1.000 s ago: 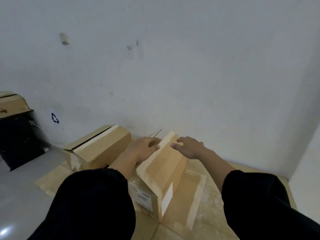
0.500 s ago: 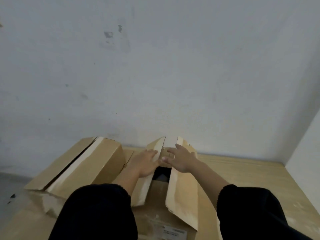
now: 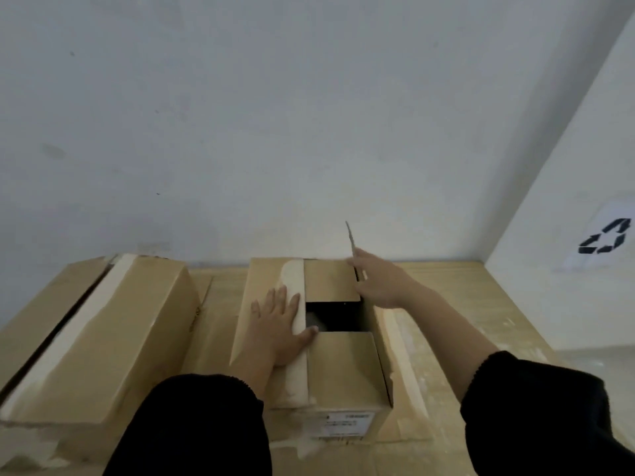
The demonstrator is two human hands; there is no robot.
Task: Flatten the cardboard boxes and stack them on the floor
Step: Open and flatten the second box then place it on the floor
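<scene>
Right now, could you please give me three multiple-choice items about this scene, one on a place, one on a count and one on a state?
1. Where is the recycling symbol?
A. on the right wall
B. on the floor
C. on a box

2. How many unflattened cardboard boxes stand here?
A. one
B. two
C. four

3. The middle box is:
A. taped shut
B. flattened
C. open on top

Answers:
1 A, the symbol sits on the right wall.
2 B, the middle box and the left box.
3 C, the right hand holds its right flap up beside a dark gap.
</scene>
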